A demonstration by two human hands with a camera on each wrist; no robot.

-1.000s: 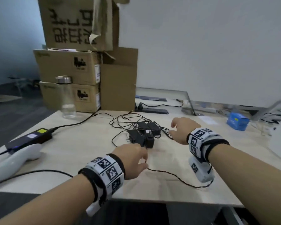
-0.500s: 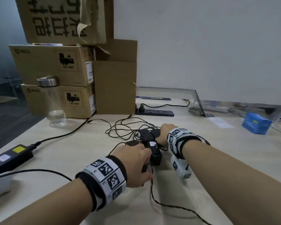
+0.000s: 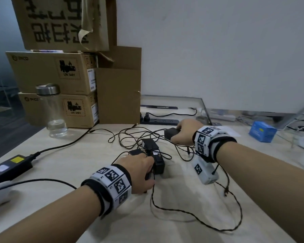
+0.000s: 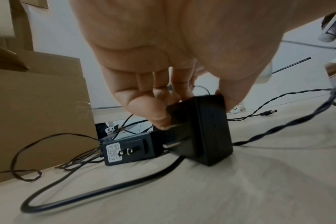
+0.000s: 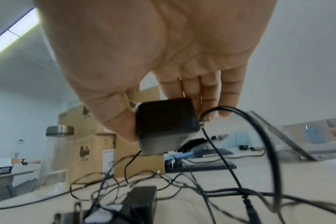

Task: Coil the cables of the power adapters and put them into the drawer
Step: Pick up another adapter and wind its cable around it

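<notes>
The pale wooden desk (image 3: 63, 165) carries everything. At its back left stand stacked cardboard boxes (image 3: 47, 74), with a clear bottle (image 3: 51, 111) with a steel cap in front of them. A black power strip (image 3: 161, 121) lies by the wall and a blue box (image 3: 262, 131) sits far right.

Mid-desk is a tangle of thin black cables (image 3: 135, 137) belonging to several black power adapters. The right hand (image 3: 186, 132) is clamped on one adapter (image 3: 171, 133), thumb on one side and fingers on the other; the right wrist view shows it as a plain black block lifted clear of the desk, its cable trailing down into the tangle. The left hand (image 3: 139, 172) grips a second adapter (image 3: 159, 163) near the front of the tangle. The head view hides most of that grip, but the left wrist view shows the fingers (image 4: 144, 106) and thumb pinching the block standing on end on the desk, with a plug prong sticking out sideways. Just beside it there lies a third adapter (image 4: 128, 150), flat, with a white label and two prongs facing the camera. A twisted cable (image 3: 197, 218) loops across the front of the desk.
</notes>
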